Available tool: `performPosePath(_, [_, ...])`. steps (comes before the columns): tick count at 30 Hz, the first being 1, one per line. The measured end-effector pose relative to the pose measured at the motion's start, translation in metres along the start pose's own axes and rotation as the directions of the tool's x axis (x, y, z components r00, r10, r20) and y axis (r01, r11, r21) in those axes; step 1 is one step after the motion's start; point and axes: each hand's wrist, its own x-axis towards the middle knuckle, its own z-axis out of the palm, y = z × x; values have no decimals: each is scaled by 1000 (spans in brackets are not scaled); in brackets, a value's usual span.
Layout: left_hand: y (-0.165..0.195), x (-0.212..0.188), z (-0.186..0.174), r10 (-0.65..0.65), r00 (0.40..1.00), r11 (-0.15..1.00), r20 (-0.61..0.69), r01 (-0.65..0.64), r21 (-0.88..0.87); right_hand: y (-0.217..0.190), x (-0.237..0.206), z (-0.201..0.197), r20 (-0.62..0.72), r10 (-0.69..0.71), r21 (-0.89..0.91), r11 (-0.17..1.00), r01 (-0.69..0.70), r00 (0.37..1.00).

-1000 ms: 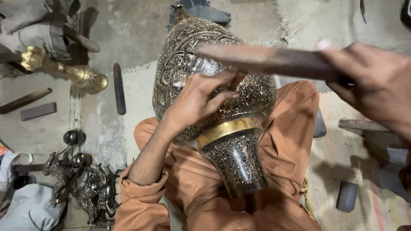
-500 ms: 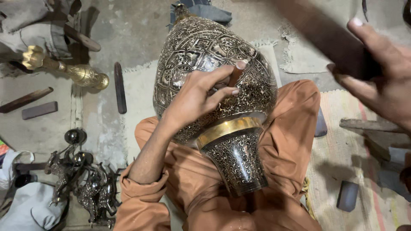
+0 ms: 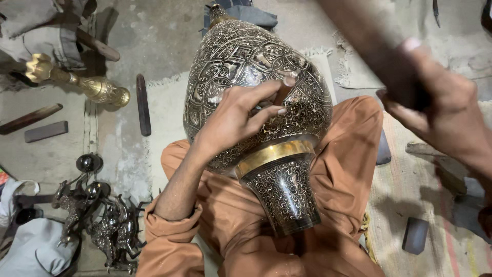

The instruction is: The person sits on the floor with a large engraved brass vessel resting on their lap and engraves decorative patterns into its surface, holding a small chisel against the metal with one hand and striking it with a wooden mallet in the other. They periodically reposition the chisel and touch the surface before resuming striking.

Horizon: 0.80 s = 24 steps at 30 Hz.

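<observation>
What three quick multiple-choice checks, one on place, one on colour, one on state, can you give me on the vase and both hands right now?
1. Where does the engraved vase rest?
A. across the person's lap
B. on a shelf
C. upright on the floor

2. What colour is the smooth band near the vase's foot?
A. blue
B. gold
C. red

3. How is the right hand placed?
A. flat on the vase
B. empty on the knee
C. raised, gripping a dark wooden mallet

Answers: 1 A, the vase lies tilted over the orange-clad legs. 2 B, the band shines plain gold between the patterned parts. 3 C, the hand is off the vase and closed round the mallet, while the left hand presses a small chisel to the vase.
</observation>
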Motion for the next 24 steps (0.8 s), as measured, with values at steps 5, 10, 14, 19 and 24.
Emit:
performPosePath(5, [11, -6, 3, -171, 985, 984, -18, 172, 53, 13, -16, -1, 64, -68, -313, 946, 85, 996])
performPosePath(10, [22, -13, 7, -89, 985, 996, -145, 91, 8, 36, -25, 0, -16, -84, -203, 976, 79, 996])
performPosePath(14, [21, -14, 8, -70, 988, 997, -139, 66, -32, 40, -33, 2, -50, 147, 56, 988, -145, 988])
performPosePath(19, [19, -14, 10, -49, 987, 999, -153, 50, 5, 27, -26, 0, -28, 165, 55, 985, -163, 986])
performPosePath(24, [22, -19, 9, -113, 977, 991, -183, 98, -91, 17, -17, -3, 136, -37, -363, 928, 84, 990])
